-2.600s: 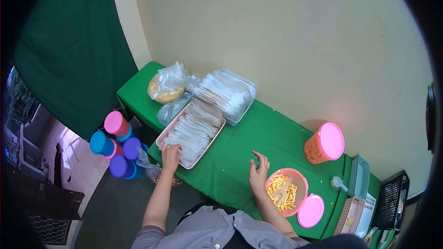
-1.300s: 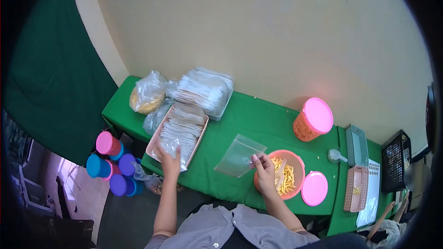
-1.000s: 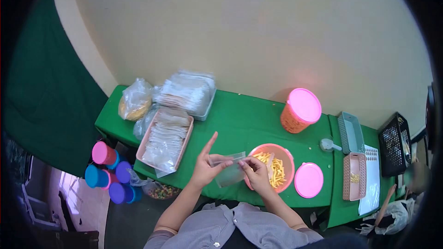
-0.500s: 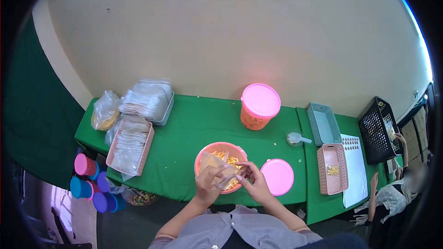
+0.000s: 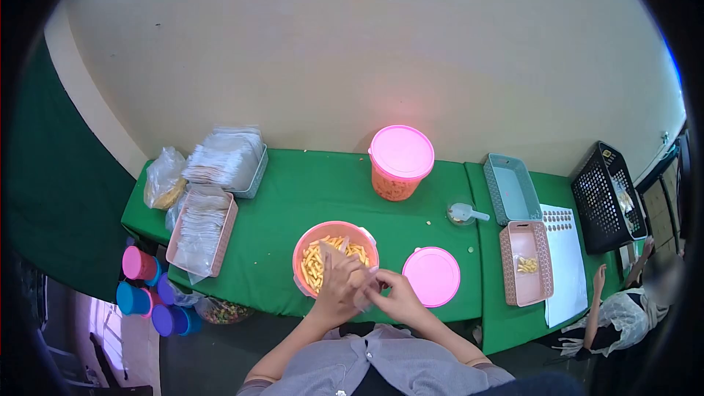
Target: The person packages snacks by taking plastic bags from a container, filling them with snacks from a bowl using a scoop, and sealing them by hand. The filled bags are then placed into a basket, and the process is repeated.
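A small clear plastic bag is between my two hands, over the near right edge of the pink tub. The tub holds yellow stick-shaped snacks. My left hand is closed around the bag and a brownish piece whose edge sticks up above the fingers. My right hand pinches the bag from the right. Beside the tub, to the right, lies a flat pink lid.
Behind stands a lidded pink container. Baskets of stacked packets are at left. A scoop, blue-grey basket, pink basket with a snack packet, and black crate are at right, near a co-worker.
Both hands and the bag have moved toward my body, from above the snacks to the tub's near edge. The co-worker's hand has left the black crate. The view has shifted slightly.
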Demonstrator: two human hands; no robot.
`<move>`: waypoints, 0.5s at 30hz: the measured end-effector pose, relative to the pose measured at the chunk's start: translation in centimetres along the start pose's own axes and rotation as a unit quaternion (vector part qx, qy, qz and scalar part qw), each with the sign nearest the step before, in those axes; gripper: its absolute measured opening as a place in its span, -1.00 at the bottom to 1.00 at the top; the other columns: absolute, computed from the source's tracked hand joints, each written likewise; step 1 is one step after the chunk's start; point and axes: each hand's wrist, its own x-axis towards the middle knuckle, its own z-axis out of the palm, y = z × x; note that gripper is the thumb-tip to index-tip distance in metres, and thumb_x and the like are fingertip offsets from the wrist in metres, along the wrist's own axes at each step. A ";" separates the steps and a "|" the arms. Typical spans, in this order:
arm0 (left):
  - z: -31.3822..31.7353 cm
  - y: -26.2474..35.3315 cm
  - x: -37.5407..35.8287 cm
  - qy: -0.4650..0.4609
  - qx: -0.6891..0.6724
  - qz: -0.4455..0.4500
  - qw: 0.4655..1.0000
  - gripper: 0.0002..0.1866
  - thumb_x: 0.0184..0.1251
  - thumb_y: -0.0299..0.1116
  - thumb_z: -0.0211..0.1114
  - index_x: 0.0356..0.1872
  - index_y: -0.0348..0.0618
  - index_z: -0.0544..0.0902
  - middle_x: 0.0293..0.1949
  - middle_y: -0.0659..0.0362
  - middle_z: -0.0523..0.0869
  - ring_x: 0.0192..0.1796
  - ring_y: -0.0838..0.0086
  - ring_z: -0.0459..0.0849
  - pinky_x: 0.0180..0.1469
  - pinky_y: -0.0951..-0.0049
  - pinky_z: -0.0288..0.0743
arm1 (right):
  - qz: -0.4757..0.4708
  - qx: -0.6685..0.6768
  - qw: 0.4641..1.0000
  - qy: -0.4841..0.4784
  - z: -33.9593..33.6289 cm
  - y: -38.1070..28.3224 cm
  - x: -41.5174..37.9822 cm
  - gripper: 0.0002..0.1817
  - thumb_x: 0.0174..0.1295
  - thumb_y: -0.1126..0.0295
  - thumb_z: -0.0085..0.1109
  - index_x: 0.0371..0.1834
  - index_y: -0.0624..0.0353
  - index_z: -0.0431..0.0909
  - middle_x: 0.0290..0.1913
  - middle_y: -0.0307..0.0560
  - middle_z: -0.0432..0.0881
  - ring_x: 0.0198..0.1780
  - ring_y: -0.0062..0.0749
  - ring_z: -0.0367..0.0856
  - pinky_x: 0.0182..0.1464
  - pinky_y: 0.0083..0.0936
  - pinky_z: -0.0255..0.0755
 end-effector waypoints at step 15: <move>-2.7 -3.1 -0.6 0.085 -0.416 -0.247 0.871 -0.52 -0.08 -0.40 0.58 -0.13 -0.20 0.52 -0.22 0.10 0.64 -0.08 0.36 0.64 0.06 0.34 0.51 | -0.132 -0.001 0.990 -0.056 2.0 0.7 2.4 -0.05 0.07 0.21 0.40 0.45 0.12 -0.01 0.35 0.16 0.22 0.33 -0.15 0.28 0.28 -0.27 0.25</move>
